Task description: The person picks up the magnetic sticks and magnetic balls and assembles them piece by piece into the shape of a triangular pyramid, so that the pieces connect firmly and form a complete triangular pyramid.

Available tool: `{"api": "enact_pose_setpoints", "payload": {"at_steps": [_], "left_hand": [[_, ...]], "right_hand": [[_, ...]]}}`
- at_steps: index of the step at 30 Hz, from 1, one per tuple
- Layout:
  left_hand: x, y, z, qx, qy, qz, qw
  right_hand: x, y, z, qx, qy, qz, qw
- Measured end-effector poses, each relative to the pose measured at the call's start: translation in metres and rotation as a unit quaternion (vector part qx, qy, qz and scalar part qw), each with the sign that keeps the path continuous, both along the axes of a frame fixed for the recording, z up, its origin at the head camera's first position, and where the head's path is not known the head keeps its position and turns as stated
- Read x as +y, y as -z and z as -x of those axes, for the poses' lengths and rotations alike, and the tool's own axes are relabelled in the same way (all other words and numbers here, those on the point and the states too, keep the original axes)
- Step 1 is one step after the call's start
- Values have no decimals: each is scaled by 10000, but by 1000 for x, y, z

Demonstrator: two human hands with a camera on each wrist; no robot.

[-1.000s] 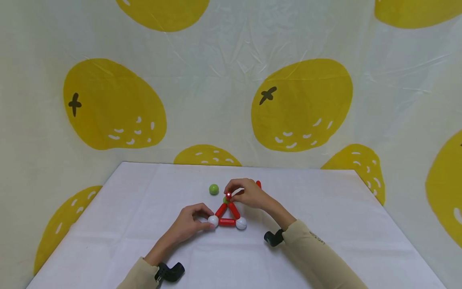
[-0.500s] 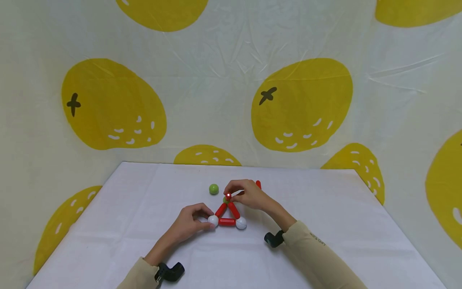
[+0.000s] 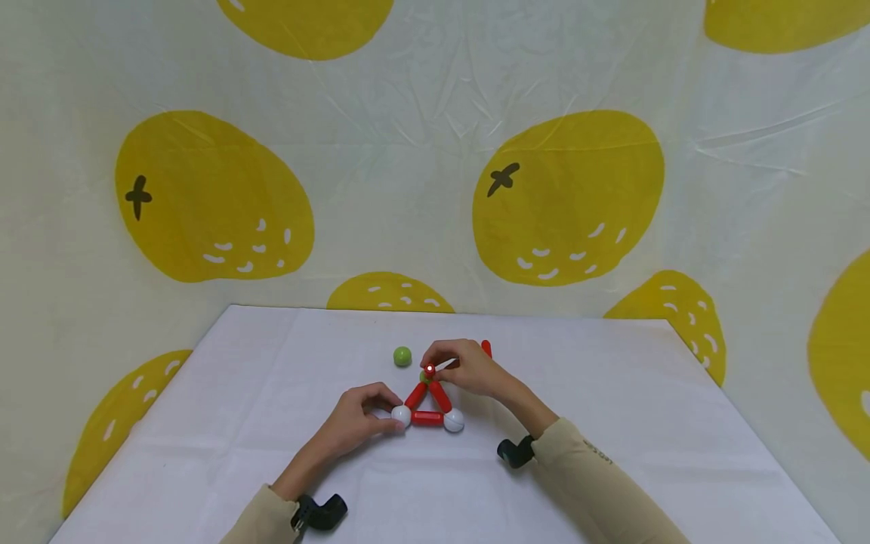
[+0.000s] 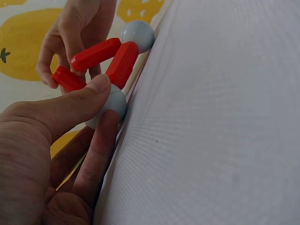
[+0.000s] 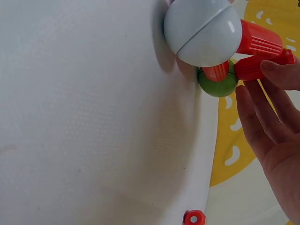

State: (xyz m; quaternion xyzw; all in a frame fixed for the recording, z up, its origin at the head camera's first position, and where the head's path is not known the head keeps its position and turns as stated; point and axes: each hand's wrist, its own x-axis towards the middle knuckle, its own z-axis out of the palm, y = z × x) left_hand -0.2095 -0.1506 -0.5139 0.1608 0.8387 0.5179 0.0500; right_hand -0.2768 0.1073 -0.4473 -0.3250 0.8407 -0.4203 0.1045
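A flat triangle of red rods lies on the table, its bottom rod [image 3: 427, 418] running between two white balls. My left hand [image 3: 355, 419] pinches the left white ball [image 3: 400, 415] between thumb and fingers. The right white ball [image 3: 454, 420] is untouched. At the far corner sits a green ball [image 5: 219, 86], partly covered in the head view. My right hand [image 3: 470, 367] pinches another red rod [image 5: 251, 68], which stands up from that green ball with its end touching it. In the left wrist view, the right white ball [image 4: 138, 36] shows beyond my left thumb.
A loose green ball [image 3: 402, 357] lies behind the triangle, to its left. Another red rod [image 3: 486, 347] lies behind my right hand, partly hidden by it. A white cloth [image 3: 272, 378] covers the table, and a curtain with yellow fruit shapes [image 3: 567, 200] hangs behind.
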Motion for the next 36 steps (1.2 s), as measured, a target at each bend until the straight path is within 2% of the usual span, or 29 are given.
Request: {"api": "enact_pose_setpoints", "payload": {"at_steps": [9,25,30,36], "left_hand": [[-1,0,0,-8,32,-19,10000],[0,-2,-2,-105,-41,18,9999],[1,-3,-2,-57,-35,14,10000],[1,-2,-2,-31,-47,16,10000]], "right_hand": [[1,0,0,48,-39,-10,10000],[1,-8,8,221,254,-43,9994],[12,-8,13,244,522,-77,9983],[36,-7,26,342,1101,-194,9931]]}}
